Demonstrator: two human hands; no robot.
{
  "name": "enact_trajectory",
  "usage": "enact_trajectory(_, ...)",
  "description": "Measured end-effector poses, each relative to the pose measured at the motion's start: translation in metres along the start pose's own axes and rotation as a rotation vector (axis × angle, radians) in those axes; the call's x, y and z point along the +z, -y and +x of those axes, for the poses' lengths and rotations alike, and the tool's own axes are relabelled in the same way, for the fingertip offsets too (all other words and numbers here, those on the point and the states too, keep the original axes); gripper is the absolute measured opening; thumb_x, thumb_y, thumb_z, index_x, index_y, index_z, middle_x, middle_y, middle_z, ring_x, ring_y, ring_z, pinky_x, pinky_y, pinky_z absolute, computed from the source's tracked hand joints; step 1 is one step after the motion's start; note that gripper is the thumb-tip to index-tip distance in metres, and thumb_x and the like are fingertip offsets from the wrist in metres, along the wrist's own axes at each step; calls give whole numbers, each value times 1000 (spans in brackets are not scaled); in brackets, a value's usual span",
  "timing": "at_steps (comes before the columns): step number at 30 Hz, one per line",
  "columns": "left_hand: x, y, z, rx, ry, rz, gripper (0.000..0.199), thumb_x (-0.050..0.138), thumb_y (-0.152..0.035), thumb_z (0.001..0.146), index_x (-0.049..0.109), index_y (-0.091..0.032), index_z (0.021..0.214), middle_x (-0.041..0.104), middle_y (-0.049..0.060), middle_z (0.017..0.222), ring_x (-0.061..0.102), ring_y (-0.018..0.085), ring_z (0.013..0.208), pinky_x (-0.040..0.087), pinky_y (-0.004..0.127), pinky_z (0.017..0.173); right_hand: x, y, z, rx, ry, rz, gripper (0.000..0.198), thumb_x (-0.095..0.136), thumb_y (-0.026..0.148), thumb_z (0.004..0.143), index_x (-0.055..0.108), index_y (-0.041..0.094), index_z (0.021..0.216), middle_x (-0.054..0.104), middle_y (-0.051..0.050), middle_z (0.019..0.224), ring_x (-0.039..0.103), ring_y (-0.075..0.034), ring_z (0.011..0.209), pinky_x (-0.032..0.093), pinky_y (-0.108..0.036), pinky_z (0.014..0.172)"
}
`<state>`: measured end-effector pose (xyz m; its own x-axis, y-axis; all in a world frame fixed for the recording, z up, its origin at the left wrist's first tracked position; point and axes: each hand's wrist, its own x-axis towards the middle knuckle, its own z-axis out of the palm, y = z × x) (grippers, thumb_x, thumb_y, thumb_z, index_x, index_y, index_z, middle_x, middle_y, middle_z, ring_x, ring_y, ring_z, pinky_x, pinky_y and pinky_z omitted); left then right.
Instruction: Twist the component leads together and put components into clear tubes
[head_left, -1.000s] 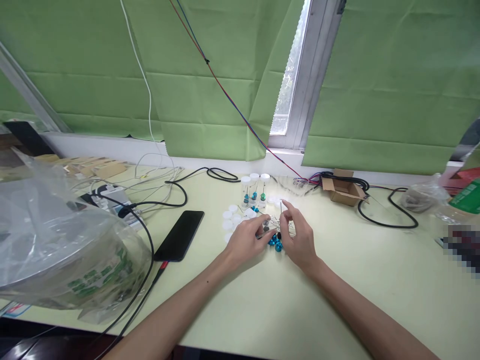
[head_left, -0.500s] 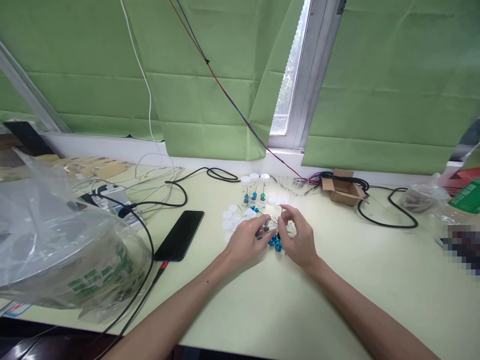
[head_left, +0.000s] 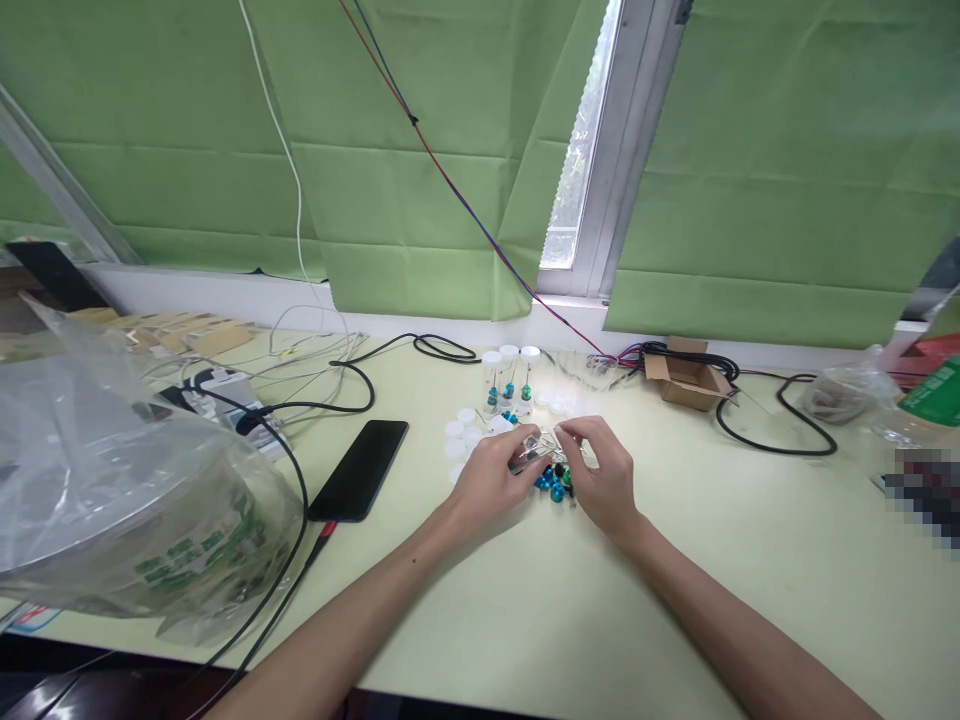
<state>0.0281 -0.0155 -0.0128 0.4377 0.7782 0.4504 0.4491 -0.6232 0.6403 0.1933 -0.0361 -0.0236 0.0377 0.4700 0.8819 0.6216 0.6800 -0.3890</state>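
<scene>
My left hand (head_left: pixel 493 472) is closed around a small clear plastic bottle (head_left: pixel 529 450), tilted with its end toward the right. Thumb and fingertips of my right hand (head_left: pixel 606 472) are pinched together just beside that end; what they hold is too small to make out. Thin metal pins (head_left: pixel 553 445) lie between the two hands. Below them are several shiny blue knobs (head_left: pixel 556 492) and a green knob (head_left: pixel 568 478). Behind the hands stand three capped clear bottles (head_left: pixel 528 380) with blue or green pieces and pins inside. Several white caps (head_left: pixel 455 448) lie left of my left hand.
A black phone (head_left: pixel 360 470) lies to the left, near a large plastic-wrapped bundle (head_left: pixel 150 510) and black cables (head_left: pixel 360 385). An open cardboard box (head_left: pixel 686 385) sits at the back right, with a coiled cable (head_left: pixel 780 450) beside it.
My right hand has lowered its fingertips and shifted slightly right; the upright pin seen in them no longer shows. The green knob has come into view. My left hand stays nearly still.
</scene>
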Motion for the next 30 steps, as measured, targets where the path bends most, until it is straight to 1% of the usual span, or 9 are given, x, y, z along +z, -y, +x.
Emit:
enact_trajectory(5,0,1,2,-87,-67,-101,31,60,-43,86,64,-21,108,51,-4,61,46,13,58,38,25,59,0,0,0,-8,-42,-1,12,50,12,95,59,20,96,62,-5,85,59,-18,79,50,-33,69)
enact_trajectory(7,-1,0,4,-124,-138,-205,30,63,-44,85,64,-21,105,53,-4,61,48,12,57,39,24,58,1,-1,0,5,-47,-16,12,50,12,95,59,20,98,62,-5,85,58,-18,78,49,-33,70)
enact_trajectory(10,-5,-1,8,-183,-235,-444,29,63,-46,85,61,-21,99,51,-5,58,47,11,49,39,23,51,1,-4,-1,32,-27,-40,10,50,14,95,58,20,99,61,-5,86,57,-18,77,48,-34,70)
enact_trajectory(13,-9,0,12,-230,-311,-675,28,61,-48,86,56,-22,94,51,-6,57,46,10,43,38,22,45,2,-8,-3,46,60,-44,9,50,16,95,57,20,100,61,-6,87,57,-20,81,48,-34,71)
enact_trajectory(15,-11,1,13,-253,-371,-755,28,61,-48,86,54,-22,92,53,-5,59,48,10,43,40,22,44,4,-10,-6,44,179,-46,9,52,17,94,57,20,101,61,-7,88,57,-21,85,48,-36,74)
enact_trajectory(19,-14,2,15,-257,-471,-688,28,63,-47,85,54,-21,91,53,-6,54,48,10,43,41,21,45,8,-3,-10,16,450,-102,11,54,19,94,58,20,104,64,-9,99,56,-25,96,46,-41,85)
enact_trajectory(22,-16,0,15,-244,-532,-606,27,63,-46,86,54,-21,91,51,-7,52,47,9,44,41,20,47,10,9,-12,-68,602,-144,17,53,20,95,58,20,111,65,-9,103,54,-25,101,43,-43,90)
enact_trajectory(26,-18,-3,14,-233,-633,-446,27,64,-45,85,55,-21,92,48,-6,55,46,9,47,40,20,49,15,23,-12,-184,706,-176,22,50,23,97,56,18,118,64,-12,116,51,-27,113,38,-47,98)
enact_trajectory(30,-18,-2,13,-215,-713,-341,25,64,-43,85,56,-21,96,51,-5,61,49,10,52,44,21,54,22,31,-14,-263,778,-184,30,47,28,99,51,18,128,61,-13,129,46,-28,123,34,-49,102)
